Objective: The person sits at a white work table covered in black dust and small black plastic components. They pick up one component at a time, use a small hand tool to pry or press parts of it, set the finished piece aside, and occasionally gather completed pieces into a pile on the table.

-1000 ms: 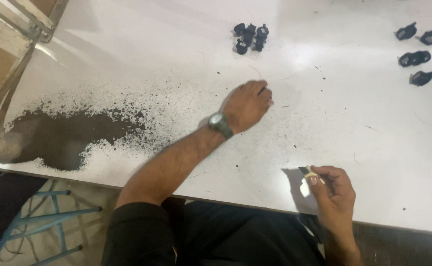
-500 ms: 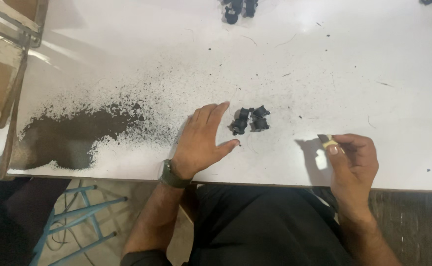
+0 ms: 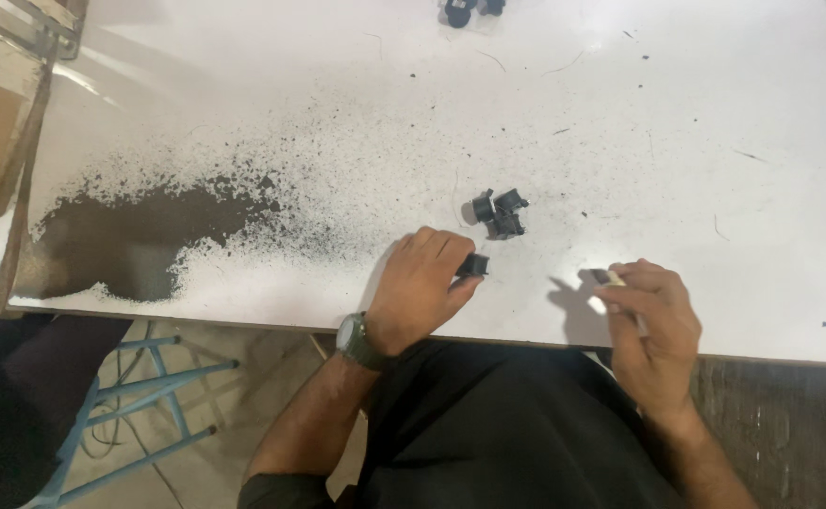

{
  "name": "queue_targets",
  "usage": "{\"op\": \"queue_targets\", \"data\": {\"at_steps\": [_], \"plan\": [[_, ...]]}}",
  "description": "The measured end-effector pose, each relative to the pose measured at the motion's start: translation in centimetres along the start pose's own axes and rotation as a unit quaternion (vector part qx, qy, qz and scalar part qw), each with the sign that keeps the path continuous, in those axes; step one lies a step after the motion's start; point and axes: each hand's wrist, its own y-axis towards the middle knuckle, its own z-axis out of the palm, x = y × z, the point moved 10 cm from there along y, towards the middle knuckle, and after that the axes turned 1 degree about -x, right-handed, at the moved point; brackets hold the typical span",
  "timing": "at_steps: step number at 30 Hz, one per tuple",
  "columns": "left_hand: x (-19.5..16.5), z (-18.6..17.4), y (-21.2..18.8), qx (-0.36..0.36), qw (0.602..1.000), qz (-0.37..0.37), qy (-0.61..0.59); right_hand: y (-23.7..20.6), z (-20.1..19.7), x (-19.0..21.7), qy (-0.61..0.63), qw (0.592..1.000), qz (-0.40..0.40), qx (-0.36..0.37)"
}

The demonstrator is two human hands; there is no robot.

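My left hand, with a watch on its wrist, rests near the front edge of the white table and pinches a small black plastic part between its fingertips. Just beyond it lies a small cluster of similar black parts. My right hand is closed around a thin pale tool with a dark tip, held just above the table to the right of the cluster.
A spread of dark powder covers the table's left side, thinning into specks toward the middle. More black parts lie at the far edge. A blue metal frame stands below the table at left.
My left hand pulled a group of black parts from the far side toward me, then closed its fingers on one of them. The right hand stayed holding the tool.
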Motion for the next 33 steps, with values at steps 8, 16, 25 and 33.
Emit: {"op": "queue_targets", "data": {"at_steps": [8,16,25,33], "plan": [[-5.6,1.1,-2.7,-0.016,0.992,0.095,-0.079,0.0,6.1,3.6,-0.155,0.969,-0.042,0.189],[-5.3,2.9,-2.9,0.004,0.993,0.078,-0.093,-0.8,5.3,2.6,-0.168,0.971,-0.018,0.171],[-6.2,2.2,-4.2,-0.124,0.989,0.068,-0.049,-2.3,3.9,2.6,-0.188,0.977,-0.015,0.095],[-5.5,3.3,-5.4,-0.14,0.987,0.044,-0.064,-4.3,4.2,3.2,-0.071,0.99,-0.079,0.095]]}}
